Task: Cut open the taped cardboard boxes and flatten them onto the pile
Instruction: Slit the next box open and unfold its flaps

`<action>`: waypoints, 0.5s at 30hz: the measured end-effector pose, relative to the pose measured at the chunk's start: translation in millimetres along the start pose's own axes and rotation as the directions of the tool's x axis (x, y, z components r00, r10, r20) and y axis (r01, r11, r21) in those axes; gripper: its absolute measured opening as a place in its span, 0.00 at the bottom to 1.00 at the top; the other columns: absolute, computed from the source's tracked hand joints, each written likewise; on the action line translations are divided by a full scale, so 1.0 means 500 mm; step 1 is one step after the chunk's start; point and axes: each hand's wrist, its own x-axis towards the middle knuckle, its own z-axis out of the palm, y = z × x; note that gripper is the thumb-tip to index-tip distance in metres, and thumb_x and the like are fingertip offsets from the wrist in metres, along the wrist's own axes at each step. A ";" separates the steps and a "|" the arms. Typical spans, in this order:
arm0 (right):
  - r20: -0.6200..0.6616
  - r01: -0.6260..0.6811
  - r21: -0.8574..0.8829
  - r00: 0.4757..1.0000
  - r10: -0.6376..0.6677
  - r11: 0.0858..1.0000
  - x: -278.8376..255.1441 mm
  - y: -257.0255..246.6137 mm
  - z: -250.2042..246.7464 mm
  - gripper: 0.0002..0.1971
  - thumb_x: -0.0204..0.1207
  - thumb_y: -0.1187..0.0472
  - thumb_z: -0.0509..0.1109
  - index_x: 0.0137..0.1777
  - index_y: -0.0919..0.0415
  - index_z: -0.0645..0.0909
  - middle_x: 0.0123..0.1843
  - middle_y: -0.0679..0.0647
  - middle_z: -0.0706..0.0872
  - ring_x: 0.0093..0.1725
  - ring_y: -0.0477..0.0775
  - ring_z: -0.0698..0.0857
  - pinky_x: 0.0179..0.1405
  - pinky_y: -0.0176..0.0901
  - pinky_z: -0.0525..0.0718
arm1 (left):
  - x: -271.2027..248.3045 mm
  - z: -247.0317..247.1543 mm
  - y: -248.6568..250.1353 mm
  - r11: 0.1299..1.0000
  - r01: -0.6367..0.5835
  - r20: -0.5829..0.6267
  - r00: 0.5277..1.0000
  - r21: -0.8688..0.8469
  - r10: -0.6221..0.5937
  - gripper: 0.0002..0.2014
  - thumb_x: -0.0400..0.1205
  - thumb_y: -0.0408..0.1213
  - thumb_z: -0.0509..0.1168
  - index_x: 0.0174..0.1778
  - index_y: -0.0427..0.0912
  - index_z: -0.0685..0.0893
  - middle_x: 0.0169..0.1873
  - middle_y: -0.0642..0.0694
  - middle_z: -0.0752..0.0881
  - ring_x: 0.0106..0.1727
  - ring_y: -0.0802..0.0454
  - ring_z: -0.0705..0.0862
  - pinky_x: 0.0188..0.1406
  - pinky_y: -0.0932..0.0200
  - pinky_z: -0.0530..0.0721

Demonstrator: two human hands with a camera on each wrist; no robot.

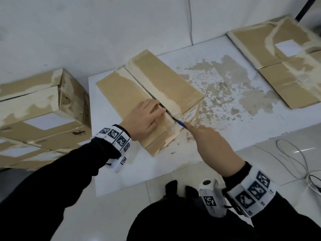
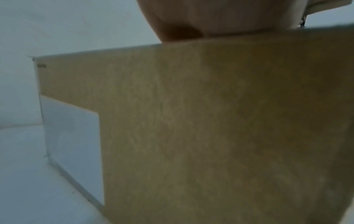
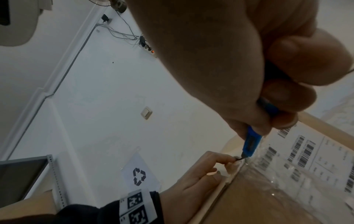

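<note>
A taped cardboard box (image 1: pixel 132 91) lies on the white table (image 1: pixel 225 129), with its centre seam running towards me. My left hand (image 1: pixel 154 111) rests on the near left flap, its fingertips (image 3: pixel 228 159) at the seam. My right hand (image 1: pixel 196 132) grips a blue utility knife (image 1: pixel 181 124), and the blade tip meets the seam at the box's near end. In the right wrist view the knife (image 3: pixel 252 141) points down at the seam beside a barcode label (image 3: pixel 306 159) under clear tape. The left wrist view shows only my palm (image 2: pixel 210 18) on the box's cardboard side (image 2: pixel 210 121).
Closed taped boxes (image 1: pixel 43 110) are stacked at the left. Flattened cardboard (image 1: pixel 281 70) lies piled at the table's far right. Torn paper residue (image 1: pixel 231 84) covers the tabletop between them. Cables (image 1: pixel 295 162) trail on the floor at the right. A wall stands behind the table.
</note>
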 end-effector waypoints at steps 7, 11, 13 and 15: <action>0.046 0.031 0.133 0.998 -0.038 0.991 0.024 0.026 0.003 0.29 0.83 0.71 0.53 0.83 0.52 0.57 0.31 0.49 0.69 0.27 0.47 0.65 0.25 0.44 0.63 | 0.061 -0.128 -0.006 0.989 -0.026 0.538 0.841 0.147 -0.058 0.47 0.65 0.62 0.75 0.78 0.54 0.62 0.70 0.49 0.64 0.72 0.51 0.63 0.68 0.50 0.72; 0.039 0.061 0.258 0.997 -0.074 0.964 0.026 0.040 0.005 0.26 0.85 0.68 0.54 0.82 0.53 0.60 0.33 0.52 0.73 0.28 0.46 0.67 0.28 0.43 0.65 | 0.101 -0.137 0.015 0.955 -0.144 0.605 0.795 0.260 -0.045 0.47 0.57 0.58 0.81 0.68 0.49 0.66 0.60 0.47 0.69 0.60 0.50 0.66 0.49 0.56 0.71; 0.033 0.061 0.333 0.997 -0.076 0.941 0.022 0.041 0.000 0.25 0.86 0.67 0.54 0.82 0.53 0.61 0.30 0.47 0.69 0.27 0.43 0.65 0.24 0.37 0.66 | 0.114 -0.138 0.025 0.946 -0.152 0.612 0.789 0.285 -0.058 0.47 0.55 0.57 0.82 0.64 0.47 0.66 0.58 0.46 0.69 0.59 0.49 0.66 0.46 0.55 0.72; 0.067 0.037 0.458 0.995 -0.077 0.888 0.022 0.048 -0.004 0.24 0.86 0.67 0.53 0.81 0.54 0.62 0.29 0.46 0.69 0.25 0.42 0.65 0.25 0.31 0.70 | 0.119 -0.139 0.031 0.941 -0.146 0.620 0.781 0.304 -0.079 0.48 0.53 0.58 0.83 0.64 0.46 0.65 0.57 0.45 0.71 0.58 0.48 0.68 0.49 0.52 0.77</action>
